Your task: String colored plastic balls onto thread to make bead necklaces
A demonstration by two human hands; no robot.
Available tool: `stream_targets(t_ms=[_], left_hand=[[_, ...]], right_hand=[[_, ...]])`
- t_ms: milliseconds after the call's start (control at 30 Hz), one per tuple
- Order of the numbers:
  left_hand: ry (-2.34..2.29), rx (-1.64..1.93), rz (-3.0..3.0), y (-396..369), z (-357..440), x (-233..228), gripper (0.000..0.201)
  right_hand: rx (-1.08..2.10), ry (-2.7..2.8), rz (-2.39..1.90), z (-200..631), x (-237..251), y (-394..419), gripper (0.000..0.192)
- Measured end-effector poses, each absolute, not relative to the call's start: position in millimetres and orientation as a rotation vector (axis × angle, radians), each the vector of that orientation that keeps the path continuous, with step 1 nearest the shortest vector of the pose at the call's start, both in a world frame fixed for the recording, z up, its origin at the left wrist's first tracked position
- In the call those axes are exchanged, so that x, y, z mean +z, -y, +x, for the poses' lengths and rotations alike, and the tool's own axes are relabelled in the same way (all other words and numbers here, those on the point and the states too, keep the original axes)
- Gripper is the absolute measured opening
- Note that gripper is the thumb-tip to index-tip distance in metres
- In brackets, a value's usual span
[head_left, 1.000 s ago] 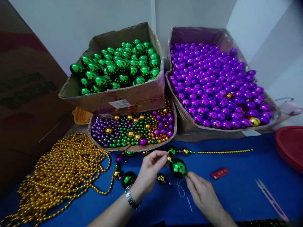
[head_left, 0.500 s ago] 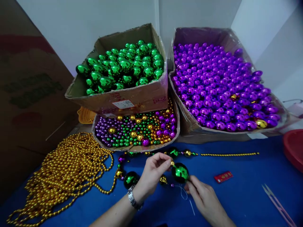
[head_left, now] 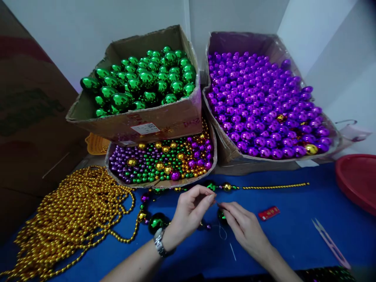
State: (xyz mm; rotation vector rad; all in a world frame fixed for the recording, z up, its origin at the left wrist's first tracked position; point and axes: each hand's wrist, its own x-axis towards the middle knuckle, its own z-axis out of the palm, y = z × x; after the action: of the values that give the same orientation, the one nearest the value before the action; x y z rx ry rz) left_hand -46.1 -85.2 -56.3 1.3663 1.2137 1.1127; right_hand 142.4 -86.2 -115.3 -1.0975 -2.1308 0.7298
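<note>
White walls meet in a corner behind a desk covered in blue cloth, seen from the head camera looking down.

Both hands are held low at the centre of the desk. The left hand, with a metal watch at the wrist, is brought up with thumb and forefinger pinched together. The right hand meets it from the other side, its fingers also pinched shut, tips almost touching those of the left. What is gripped between them is too fine to be made out; it may be the thin white thread seen looping on the cloth just below the fingers.

A large green bead is partly hidden directly under the right fingers. A second green bead lies just left of the left wrist, on a partly strung strand of green, gold and purple beads that runs just beyond the fingers and trails off to the right as a thin gold chain.

Far to the left of the hands, a heap of gold bead strings is spread out. Beyond the fingers, a low tray of mixed beads is tucked under a cardboard box of green balls; a box of purple balls stands to the right. Right of the fingers lie a small red packet, pink thread snips and a red plate.
</note>
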Motion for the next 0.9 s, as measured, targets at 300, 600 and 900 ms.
stream_targets(t_ms=[300, 600, 900], left_hand=[[-1.35, 0.984, 1.753, 67.2, -99.4, -28.3, 0.022], [-1.666, 0.261, 2.299, 6.0, -165.6, -54.1, 0.028], [-1.536, 0.771, 1.819, 20.3, -145.5, -46.5, 0.032]], right_hand=[[0.901, 2.034, -1.077, 147.3, -105.3, 90.4, 0.025], [1.121, 1.731, -1.101, 147.6, -62.5, 97.4, 0.026], [1.105, 1.839, -1.115, 149.4, -68.9, 99.6, 0.025]])
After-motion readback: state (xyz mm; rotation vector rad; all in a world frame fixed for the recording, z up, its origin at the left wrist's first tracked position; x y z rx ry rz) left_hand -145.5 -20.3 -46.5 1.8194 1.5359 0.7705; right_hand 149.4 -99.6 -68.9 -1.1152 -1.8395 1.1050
